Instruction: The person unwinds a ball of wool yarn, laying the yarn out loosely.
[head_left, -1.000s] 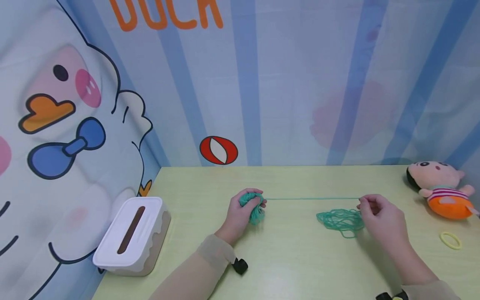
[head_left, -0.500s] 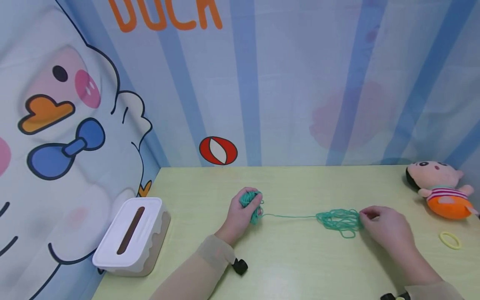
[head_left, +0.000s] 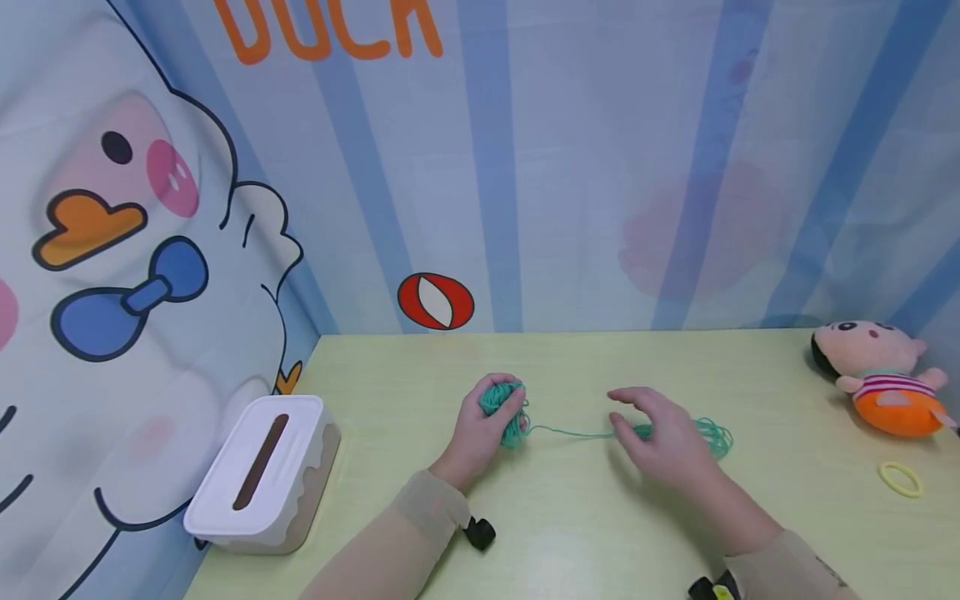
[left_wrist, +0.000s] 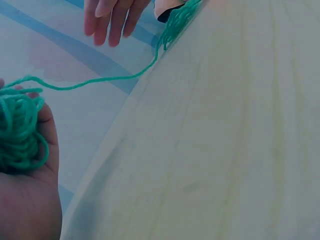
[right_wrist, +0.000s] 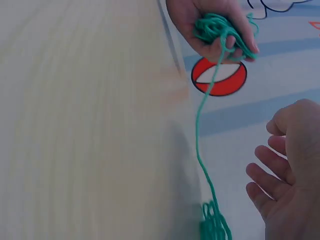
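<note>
A bundle of green yarn [head_left: 498, 398] sits in my left hand [head_left: 474, 435], whose fingers and thumb curl round it. One strand [left_wrist: 100, 80] runs from the bundle across to a loose pile of green yarn [head_left: 714, 437] on the table. My right hand [head_left: 670, 437] is over the pile's near side and hides part of it in the head view. In the right wrist view the right hand [right_wrist: 287, 165] holds nothing, its fingers loosely bent and apart from the strand.
A white lidded box with a slot [head_left: 258, 471] stands at the table's left. At the far right lie a plush doll [head_left: 885, 379] and a yellow ring [head_left: 900, 481]. A printed curtain [head_left: 570, 167] rises behind the table [head_left: 570, 517].
My right hand has let go of the yarn and moved left over the pile. The strand, taut a second ago, now hangs slack. The left hand has barely moved.
</note>
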